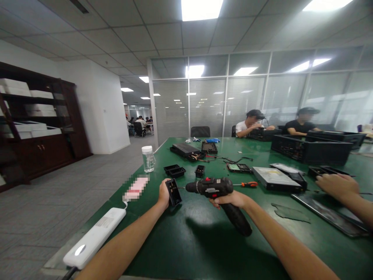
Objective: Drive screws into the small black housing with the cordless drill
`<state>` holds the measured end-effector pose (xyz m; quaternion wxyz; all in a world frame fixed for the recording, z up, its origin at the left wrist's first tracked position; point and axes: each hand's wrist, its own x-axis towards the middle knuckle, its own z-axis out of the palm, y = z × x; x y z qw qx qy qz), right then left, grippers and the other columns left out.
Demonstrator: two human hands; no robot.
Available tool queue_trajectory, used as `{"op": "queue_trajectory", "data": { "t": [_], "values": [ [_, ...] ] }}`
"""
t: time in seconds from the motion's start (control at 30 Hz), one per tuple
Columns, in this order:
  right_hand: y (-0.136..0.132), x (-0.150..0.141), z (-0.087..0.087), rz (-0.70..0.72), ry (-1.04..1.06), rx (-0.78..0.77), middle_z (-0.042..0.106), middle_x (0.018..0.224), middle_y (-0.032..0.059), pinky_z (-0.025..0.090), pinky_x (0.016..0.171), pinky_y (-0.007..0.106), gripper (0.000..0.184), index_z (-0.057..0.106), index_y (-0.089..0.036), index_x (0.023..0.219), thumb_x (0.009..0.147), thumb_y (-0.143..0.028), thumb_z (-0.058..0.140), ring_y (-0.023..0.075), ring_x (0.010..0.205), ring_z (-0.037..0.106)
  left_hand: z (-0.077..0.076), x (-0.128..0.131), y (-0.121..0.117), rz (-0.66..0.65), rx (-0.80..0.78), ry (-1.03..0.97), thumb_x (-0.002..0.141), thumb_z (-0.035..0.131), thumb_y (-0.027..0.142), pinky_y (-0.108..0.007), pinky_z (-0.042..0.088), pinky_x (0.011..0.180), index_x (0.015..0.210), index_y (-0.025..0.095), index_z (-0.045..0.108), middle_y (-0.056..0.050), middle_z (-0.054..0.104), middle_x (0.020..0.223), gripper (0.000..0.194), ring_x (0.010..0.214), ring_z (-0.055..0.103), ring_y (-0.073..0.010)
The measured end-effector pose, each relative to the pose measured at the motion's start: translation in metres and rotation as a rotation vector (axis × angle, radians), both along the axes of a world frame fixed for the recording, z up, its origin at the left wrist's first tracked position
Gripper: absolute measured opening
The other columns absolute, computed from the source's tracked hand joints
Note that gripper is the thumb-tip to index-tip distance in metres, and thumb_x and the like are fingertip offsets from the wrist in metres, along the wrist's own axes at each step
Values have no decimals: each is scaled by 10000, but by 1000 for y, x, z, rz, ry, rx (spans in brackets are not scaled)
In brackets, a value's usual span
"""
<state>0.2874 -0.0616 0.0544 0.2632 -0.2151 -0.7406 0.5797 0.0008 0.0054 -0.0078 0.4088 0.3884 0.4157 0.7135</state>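
My left hand (164,194) grips a small black plastic box (174,192), tilted so its hollow side faces right, with small brass-coloured bits inside. My right hand (233,200) is wrapped around the handle of a black cordless drill (212,188). The drill points left, and its thin bit reaches to the box; whether the tip touches anything inside I cannot tell. Just beyond my hands, similar black boxes (175,171) lie together, with another small black box (199,171) to their right. An orange-handled screwdriver (249,184) lies behind the drill.
A white power strip (96,237), a blurred pink item (136,188) and a clear bottle (148,159) line the left table edge. Right are a metal disc drive (275,178), a dark panel (326,214) and a co-worker's hand (338,186). Two people sit beyond black cases (311,149).
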Motion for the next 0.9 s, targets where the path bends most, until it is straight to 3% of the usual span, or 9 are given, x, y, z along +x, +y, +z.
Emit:
{"op": "queue_trajectory", "data": {
  "t": [0.9],
  "values": [
    [1, 0, 0, 35, 13, 14, 528, 698, 21, 466, 623, 279, 292, 581, -91, 849, 745, -348, 671, 130, 668, 519, 3, 1, -3, 12, -19, -1, 667, 487, 446, -270, 419, 564, 746, 187, 598, 9, 557, 621, 293, 576, 525, -153]
  ]
}}
